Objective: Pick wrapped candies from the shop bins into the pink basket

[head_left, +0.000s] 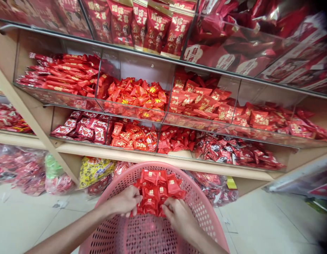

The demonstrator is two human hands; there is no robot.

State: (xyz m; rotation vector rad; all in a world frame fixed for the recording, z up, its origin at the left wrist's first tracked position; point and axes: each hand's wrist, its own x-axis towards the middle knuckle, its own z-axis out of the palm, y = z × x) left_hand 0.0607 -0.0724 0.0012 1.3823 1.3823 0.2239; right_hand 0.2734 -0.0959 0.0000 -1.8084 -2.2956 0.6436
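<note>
Red packets (150, 193) within the rim of a pink basket (142, 234)

Shiny and small, with pale marks on their wrappers, the packets form a tight cluster toward the far side of the basket. Whether they rest on something or are held up, I cannot tell. The left hand (130, 200) is at the cluster's left edge, fingers curled inward; the right hand (177, 213) is at its near right edge, closed into a loose fist. For neither can I tell whether a packet is pinched. Holes pierce the basket's wall and bottom. Just beyond it stands a pale wooden shelf (81, 150) with clear dividers, its compartments filled with red-wrapped goods. On the middle tier, bright packets with yellow lettering (143, 93) lie right of longer, flatter red packs (70, 72). Under the shelf, left of the basket, is a yellow bag (96, 171); farther left is a green one (52, 165). Pale floor tiles (52, 229) show on both sides.
</note>
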